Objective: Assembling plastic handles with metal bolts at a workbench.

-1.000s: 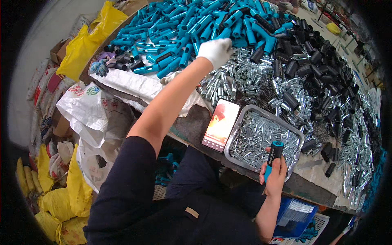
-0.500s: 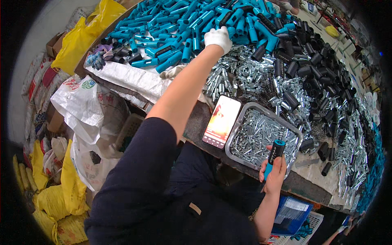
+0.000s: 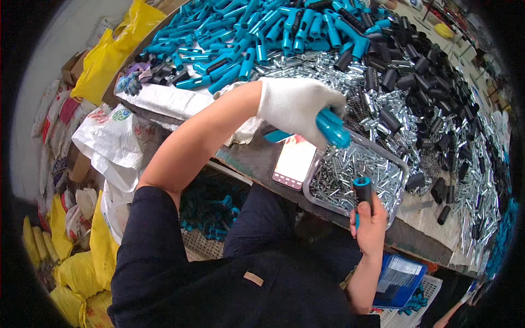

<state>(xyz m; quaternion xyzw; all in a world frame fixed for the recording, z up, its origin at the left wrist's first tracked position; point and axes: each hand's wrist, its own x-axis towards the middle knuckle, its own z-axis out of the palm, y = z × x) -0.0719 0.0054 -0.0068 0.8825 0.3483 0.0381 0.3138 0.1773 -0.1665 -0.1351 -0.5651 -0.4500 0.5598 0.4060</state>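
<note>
My left hand (image 3: 301,106), in a white knit glove, is closed round a teal plastic handle piece (image 3: 332,129), above the phone and the bin. A flat teal end juts out on the other side of the glove. My bare right hand (image 3: 370,223) grips an upright tool handle (image 3: 362,190), black with a teal collar at its top, at the bin's near right corner. The clear plastic bin (image 3: 403,177) contains many small metal pins. A phone (image 3: 294,163) with a lit screen lies left of the bin.
Teal handle pieces (image 3: 219,41) heap at the back left. Metal sleeves (image 3: 377,117) and black grips (image 3: 415,82) spread across the right. Under the table edge are a crate (image 3: 199,244) of teal parts and a blue tray (image 3: 398,279). Sacks (image 3: 106,139) stand at left.
My left hand has come back from the teal heap toward me and right, now with a teal handle piece in it. My right hand keeps its tool handle, turned more upright.
</note>
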